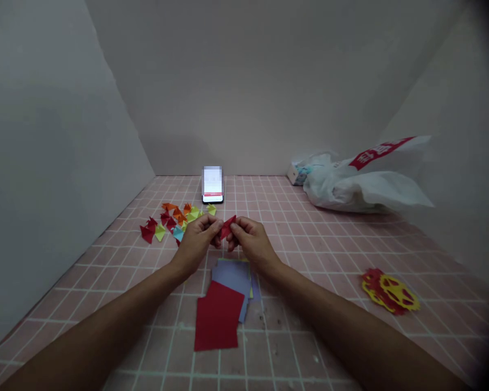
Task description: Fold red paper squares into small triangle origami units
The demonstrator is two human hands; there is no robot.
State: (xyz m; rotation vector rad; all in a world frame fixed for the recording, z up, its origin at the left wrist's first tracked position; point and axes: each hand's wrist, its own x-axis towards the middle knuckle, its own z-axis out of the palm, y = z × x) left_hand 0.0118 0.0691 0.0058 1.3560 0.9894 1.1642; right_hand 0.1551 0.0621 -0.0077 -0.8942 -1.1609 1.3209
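Between my two hands is a small folded piece of red paper (228,227), held up over the tiled surface. My left hand (199,236) pinches its left side with thumb and fingers. The right side is pinched by my right hand (250,239). Beneath and nearer to me lie red paper sheets (217,320), partly over a stack of bluish-purple sheets (232,277) with a yellow edge showing. Just left of my left hand sits a group of small folded paper pieces (179,216) in red, orange, yellow and light blue; my hand hides some of them.
A phone (212,184) with a lit screen stands beyond my hands. At the back right, a white plastic bag (358,187) with red print lies beside a small box (297,174). Red and yellow paper cutouts (391,292) lie at the right. Walls border the tiled surface.
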